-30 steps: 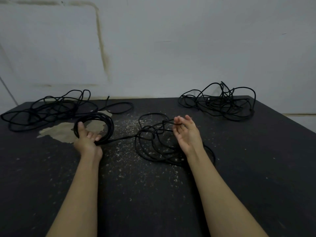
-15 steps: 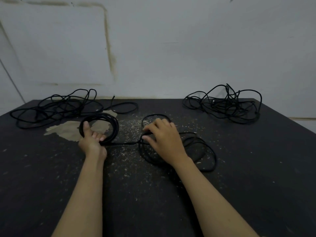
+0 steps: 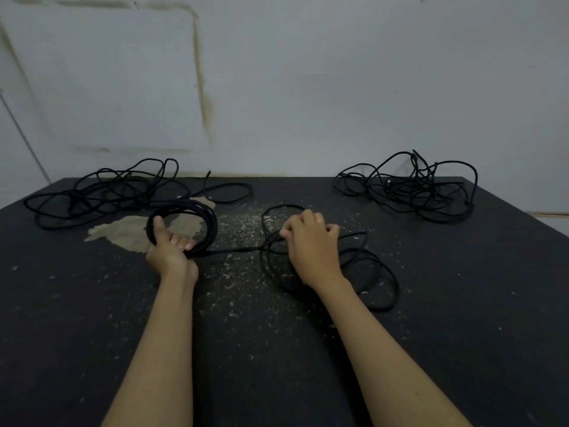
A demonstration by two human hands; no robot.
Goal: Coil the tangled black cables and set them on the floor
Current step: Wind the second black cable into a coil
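A dark mat (image 3: 431, 349), flecked with pale dust, covers the floor up to a white wall (image 3: 338, 87) marked with a brownish stain line. Everything below is placed from the coil, the neat black ring of cable (image 3: 209, 223) lying left of the mat's middle.

Behind and to the left of the coil, against the wall, sprawls a wide tangle of black cable (image 3: 107, 192), one long loop of it reaching toward the coil's far side. Well to the right of the coil, at the mat's far right corner, sits a taller tangled heap of black cable (image 3: 409, 189). Just right of the coil lies a looser pile of loops (image 3: 369, 272), joined to the coil by a straight run of cable (image 3: 234, 250).

A pale worn patch (image 3: 129, 234) shows in the mat under and left of the coil.

The left hand (image 3: 171, 252) grips the coil's near edge, thumb up inside the ring and fingers curled round the strands. The right hand (image 3: 311, 245) is palm down over the loose pile, its fingertips pinching the cable where the straight run meets the loops.
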